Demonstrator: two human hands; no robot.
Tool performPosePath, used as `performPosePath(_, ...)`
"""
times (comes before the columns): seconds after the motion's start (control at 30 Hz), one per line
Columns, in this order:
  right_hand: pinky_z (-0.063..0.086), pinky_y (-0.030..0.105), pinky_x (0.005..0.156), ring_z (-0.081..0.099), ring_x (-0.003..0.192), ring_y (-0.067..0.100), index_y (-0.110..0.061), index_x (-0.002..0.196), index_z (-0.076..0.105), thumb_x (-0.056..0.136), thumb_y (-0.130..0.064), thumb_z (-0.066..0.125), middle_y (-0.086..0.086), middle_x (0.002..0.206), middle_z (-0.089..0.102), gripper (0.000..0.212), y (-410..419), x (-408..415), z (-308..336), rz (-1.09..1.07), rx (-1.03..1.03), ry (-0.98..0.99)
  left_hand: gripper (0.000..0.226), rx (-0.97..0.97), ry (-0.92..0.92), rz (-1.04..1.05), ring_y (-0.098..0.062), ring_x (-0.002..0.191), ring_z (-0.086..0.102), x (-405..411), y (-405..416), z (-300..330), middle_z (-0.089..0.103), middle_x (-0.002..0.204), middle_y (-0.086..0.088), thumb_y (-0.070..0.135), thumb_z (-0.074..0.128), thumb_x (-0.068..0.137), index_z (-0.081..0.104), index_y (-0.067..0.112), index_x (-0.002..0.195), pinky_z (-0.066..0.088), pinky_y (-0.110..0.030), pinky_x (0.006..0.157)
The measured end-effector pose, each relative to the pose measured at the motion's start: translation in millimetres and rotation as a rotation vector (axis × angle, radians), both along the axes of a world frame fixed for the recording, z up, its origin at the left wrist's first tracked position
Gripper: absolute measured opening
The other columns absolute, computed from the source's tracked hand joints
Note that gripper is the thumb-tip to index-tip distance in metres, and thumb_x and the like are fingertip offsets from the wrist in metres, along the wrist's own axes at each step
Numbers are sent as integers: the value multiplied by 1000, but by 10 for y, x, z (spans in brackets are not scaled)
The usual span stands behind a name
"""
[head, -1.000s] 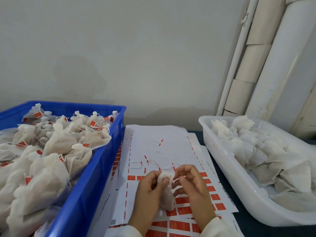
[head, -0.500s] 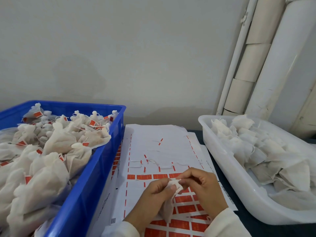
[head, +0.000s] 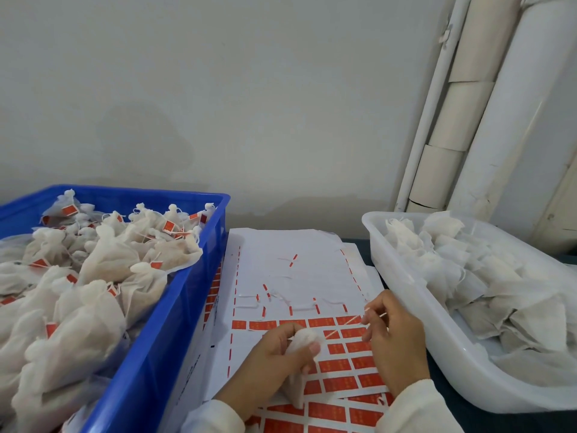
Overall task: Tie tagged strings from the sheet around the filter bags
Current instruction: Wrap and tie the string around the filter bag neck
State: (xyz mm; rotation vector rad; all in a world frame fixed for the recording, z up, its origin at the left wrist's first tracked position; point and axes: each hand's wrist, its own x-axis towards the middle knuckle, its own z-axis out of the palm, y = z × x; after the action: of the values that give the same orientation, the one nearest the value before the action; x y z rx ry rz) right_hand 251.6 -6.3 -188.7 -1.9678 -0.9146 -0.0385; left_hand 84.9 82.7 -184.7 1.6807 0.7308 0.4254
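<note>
Our left hand [head: 281, 348] grips the gathered neck of a filter bag [head: 304, 339], fingers and thumb curled round it, with the bag's body hanging down below the fist over the sheet [head: 290, 245]. Our right hand [head: 395, 342] pinches the string [head: 343, 325] between thumb and fingertips, just beside the edge of the white tub [head: 406, 292] of untied bags. The string runs taut in a straight line from the bag's neck up and to the right, so its long axis lies on a slant between the two hands, which stand near each other but apart. From the left grip the free end lies to the right and a little away from us; the right hand already holds it, so that hand is the one placed to pull. We judge the knot is being drawn tight: the next move likely calls for a pull along that same slanted line while the left hand keeps the neck bunched. Whether the tag sits at the pinch we cannot tell. Tied bags fill the blue crate [head: 175, 307] on the left.
</note>
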Motion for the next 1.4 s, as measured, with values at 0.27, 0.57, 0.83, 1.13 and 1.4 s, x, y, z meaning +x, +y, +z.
performPosePath(0.27,45,7,64,60,67,1,-30,74,43,91,-30,53,-19,79,59,20,-13,-60,30,141,-242,-79,32,-282,-227,66,-18,85,63,-39,71,12,69,78,1,47,55,76,62,19,64,49,-31,80)
performPosePath(0.57,53,12,64,57,61,2,-31,72,65,49,-23,91,-17,73,67,36,44,-435,111,639,-318,-807,19,-5,-303,280,-3,98,57,46,45,-46,61,104,24,35,49,90,64,39,98,48,-7,65)
performPosePath(0.83,51,14,62,58,64,9,-23,76,57,76,-9,70,-7,74,64,19,42,-480,130,538,121,-695,19,660,-22,105,9,94,45,66,26,-226,48,100,34,29,41,96,57,38,102,30,-3,84)
performPosePath(1.13,50,17,68,59,72,6,-29,72,56,88,-12,58,-16,71,61,24,52,-352,-13,287,-37,-191,39,358,-65,-84,-1,87,56,92,-117,-157,61,87,14,67,39,77,57,32,76,44,-8,71)
performPosePath(1.4,49,16,68,59,73,4,-24,81,64,89,-18,60,-15,75,63,11,62,-344,-37,341,-46,-200,33,36,-195,41,13,56,53,129,-46,-185,56,53,22,44,35,91,59,30,73,40,1,58)
